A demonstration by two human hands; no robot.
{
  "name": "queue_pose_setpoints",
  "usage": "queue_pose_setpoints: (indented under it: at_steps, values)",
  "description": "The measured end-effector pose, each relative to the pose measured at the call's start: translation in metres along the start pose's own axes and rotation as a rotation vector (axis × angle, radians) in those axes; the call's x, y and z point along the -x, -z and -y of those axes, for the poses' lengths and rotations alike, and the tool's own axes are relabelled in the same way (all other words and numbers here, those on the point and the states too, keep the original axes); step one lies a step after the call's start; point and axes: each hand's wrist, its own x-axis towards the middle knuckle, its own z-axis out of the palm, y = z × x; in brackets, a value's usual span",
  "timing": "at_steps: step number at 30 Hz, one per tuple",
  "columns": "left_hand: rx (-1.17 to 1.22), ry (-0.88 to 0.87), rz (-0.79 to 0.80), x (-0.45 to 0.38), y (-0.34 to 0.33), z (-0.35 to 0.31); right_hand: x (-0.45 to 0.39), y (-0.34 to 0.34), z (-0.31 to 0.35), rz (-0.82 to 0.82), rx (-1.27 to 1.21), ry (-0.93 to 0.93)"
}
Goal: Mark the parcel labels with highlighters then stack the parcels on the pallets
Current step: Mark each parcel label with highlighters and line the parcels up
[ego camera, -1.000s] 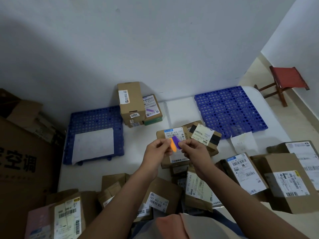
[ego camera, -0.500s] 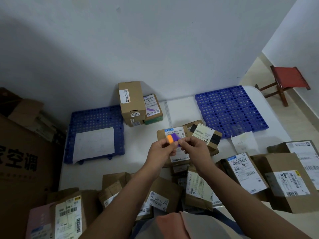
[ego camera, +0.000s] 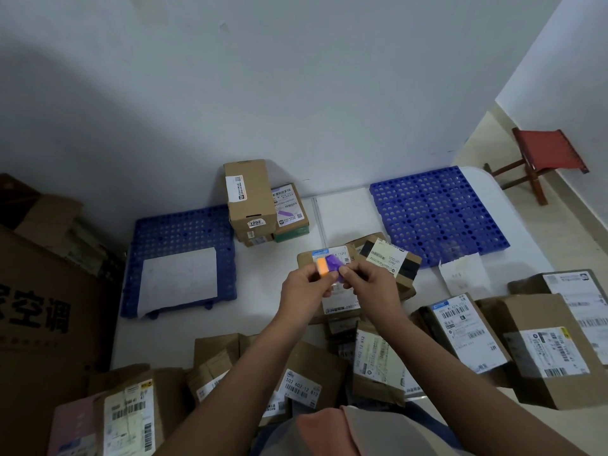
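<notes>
My left hand [ego camera: 304, 286] holds the orange highlighter [ego camera: 321, 269] in a pinching grip and my right hand [ego camera: 368, 284] pinches the purple highlighter [ego camera: 334, 263], both raised over the labelled parcel [ego camera: 339, 258] on the surface [ego camera: 263, 307]. Against a second ago the two markers have drawn closer together and sit lower toward my fingers, which I judge to be a sorting of colours before marking. The right pallet [ego camera: 437, 218] carries nothing, the left pallet [ego camera: 177, 232] bears only a white sheet [ego camera: 179, 281], so stacking is barely begun.
</notes>
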Motion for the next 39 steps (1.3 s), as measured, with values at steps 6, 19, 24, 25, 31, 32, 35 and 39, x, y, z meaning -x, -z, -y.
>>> queue_pose_setpoints:
  at_steps: [6,19,24,25,31,32,35,39]
  values:
    - [-0.058,-0.023,-0.006,0.000,-0.002,-0.002,-0.003,0.000,0.000,-0.015,-0.028,-0.039]
    - [0.025,0.002,0.050,-0.003,-0.001,-0.004,-0.005,0.004,0.001,-0.005,-0.151,-0.092]
    - [0.008,-0.007,0.057,-0.004,0.002,-0.003,-0.005,0.004,0.002,0.005,-0.128,-0.075]
    - [0.005,-0.006,0.062,-0.004,0.002,-0.004,-0.005,0.004,0.002,0.007,-0.122,-0.078]
    - [0.057,0.008,0.076,-0.004,0.004,-0.005,-0.005,0.008,0.004,0.029,-0.134,-0.085]
    - [0.068,0.013,0.076,-0.004,0.005,-0.005,-0.005,0.008,0.004,0.033,-0.148,-0.088]
    - [0.115,0.025,0.082,-0.005,0.007,-0.006,-0.005,0.010,0.005,0.049,-0.223,-0.111]
    - [0.146,0.046,0.070,-0.006,0.008,-0.007,-0.005,0.010,0.006,0.064,-0.295,-0.123]
